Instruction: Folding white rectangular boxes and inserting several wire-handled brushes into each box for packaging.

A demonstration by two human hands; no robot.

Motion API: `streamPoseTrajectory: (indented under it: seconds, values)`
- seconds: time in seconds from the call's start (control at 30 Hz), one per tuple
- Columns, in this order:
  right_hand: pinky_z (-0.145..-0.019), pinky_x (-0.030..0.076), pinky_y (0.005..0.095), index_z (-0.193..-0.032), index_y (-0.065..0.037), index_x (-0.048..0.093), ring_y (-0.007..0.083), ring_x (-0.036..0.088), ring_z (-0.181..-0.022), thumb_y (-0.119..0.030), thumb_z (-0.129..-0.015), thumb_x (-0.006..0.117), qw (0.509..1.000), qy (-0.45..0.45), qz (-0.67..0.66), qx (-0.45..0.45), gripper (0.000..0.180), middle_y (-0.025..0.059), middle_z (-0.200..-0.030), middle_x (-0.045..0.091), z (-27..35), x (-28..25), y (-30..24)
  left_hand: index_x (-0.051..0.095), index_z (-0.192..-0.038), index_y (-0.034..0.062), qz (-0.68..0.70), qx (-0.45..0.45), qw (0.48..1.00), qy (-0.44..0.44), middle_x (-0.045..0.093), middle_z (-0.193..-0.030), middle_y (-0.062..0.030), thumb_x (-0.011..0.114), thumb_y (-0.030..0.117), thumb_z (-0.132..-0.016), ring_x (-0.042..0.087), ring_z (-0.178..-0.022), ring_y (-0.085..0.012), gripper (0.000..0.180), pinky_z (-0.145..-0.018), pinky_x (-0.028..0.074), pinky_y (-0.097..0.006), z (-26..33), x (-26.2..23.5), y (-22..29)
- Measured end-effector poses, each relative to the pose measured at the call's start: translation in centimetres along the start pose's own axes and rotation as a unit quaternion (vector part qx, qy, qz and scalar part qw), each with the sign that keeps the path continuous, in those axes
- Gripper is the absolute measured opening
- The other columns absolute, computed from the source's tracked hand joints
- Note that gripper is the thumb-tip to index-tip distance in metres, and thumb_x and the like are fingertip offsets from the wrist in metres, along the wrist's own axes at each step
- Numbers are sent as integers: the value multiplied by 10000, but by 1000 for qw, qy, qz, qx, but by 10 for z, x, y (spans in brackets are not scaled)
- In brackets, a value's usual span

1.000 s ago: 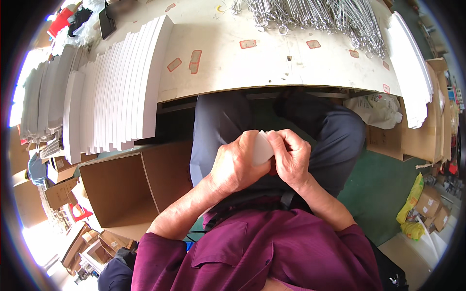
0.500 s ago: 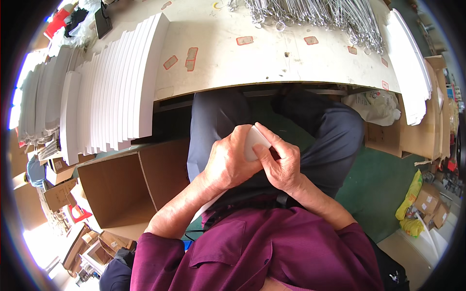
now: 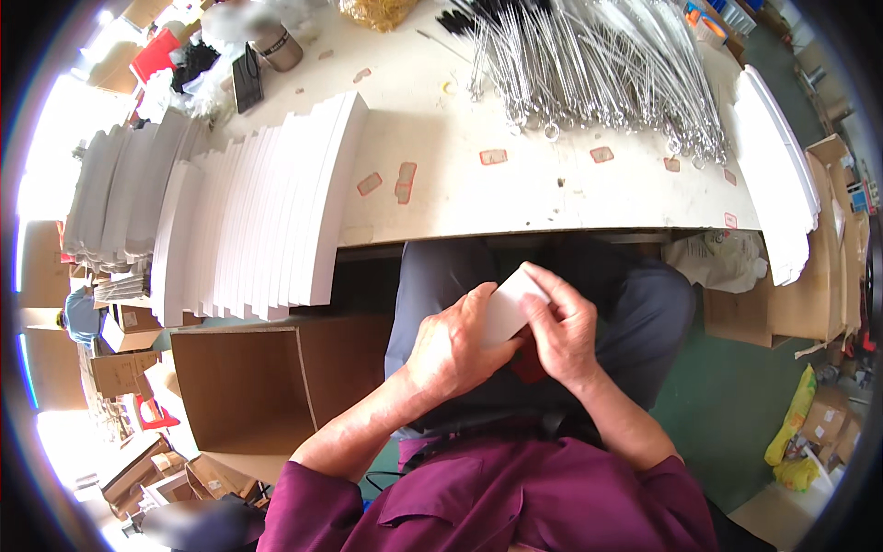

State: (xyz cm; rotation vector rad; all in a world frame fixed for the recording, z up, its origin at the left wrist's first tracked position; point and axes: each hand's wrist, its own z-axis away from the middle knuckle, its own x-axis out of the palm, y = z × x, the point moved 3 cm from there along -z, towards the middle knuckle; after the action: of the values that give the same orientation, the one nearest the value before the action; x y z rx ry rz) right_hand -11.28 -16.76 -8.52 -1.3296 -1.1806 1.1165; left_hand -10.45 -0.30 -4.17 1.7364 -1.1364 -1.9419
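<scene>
Over my lap, both hands hold a narrow white box (image 3: 504, 313), its smooth pale end showing between them. My left hand (image 3: 452, 348) wraps around its left side, with the thumb beneath the near edge. At the upper right corner of the box, my right hand (image 3: 563, 333) pinches with thumb and fingers. The rest of the box is hidden behind my left hand. A dark reddish patch shows below the right fingers; I cannot tell what it is.
On the table (image 3: 451, 207), a row of long white boxes (image 3: 267, 212) stands left. A heap of looped metal wires (image 3: 598, 74) lies at the far right, beside more white boxes (image 3: 773, 175). An open cardboard carton (image 3: 239, 386) sits left of my legs. A cup (image 3: 276, 46) stands far left.
The view has tilted up, showing more of the table. My right hand has shifted slightly away from the left, and more of the white box's face shows between them.
</scene>
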Motion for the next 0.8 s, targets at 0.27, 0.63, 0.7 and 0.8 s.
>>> streamPoseTrajectory:
  seconds: [0.27, 0.63, 0.7, 0.8]
  values:
    - [-639, 545, 321, -1097, 25, 715, 196, 687, -676, -223, -979, 704, 968, 33, 218, -122, 274, 130, -855, 737, -103, -35, -25, 592, -1164, -23, -165, -110, 979, 40, 715, -952, -259, 828, 354, -797, 724, -895, -412, 577, -765, 589, -485, -49, -62, -25]
    - [-661, 536, 390, -938, -25, 694, 301, 678, -722, -61, -914, 676, 911, 79, 323, -246, 46, 117, -838, 702, -141, -52, -8, 689, -822, -26, -315, 26, 936, 157, 709, -820, -232, 773, 401, -831, 707, -822, -405, 434, -793, 556, -488, -198, -104, -64]
    - [-658, 535, 388, -928, -26, 692, 296, 678, -720, -61, -912, 677, 915, 78, 323, -228, 42, 113, -838, 703, -140, -53, -11, 708, -833, -7, -257, -2, 956, 141, 721, -859, -234, 765, 387, -838, 713, -829, -392, 399, -791, 558, -475, -235, -99, -73]
    - [-651, 536, 388, -907, -31, 693, 290, 678, -718, -56, -903, 678, 922, 83, 318, -205, 30, 100, -845, 709, -139, -50, -9, 732, -841, 11, -205, -49, 972, 101, 734, -856, -222, 747, 370, -836, 718, -795, -360, 359, -767, 564, -452, -275, -92, -75]
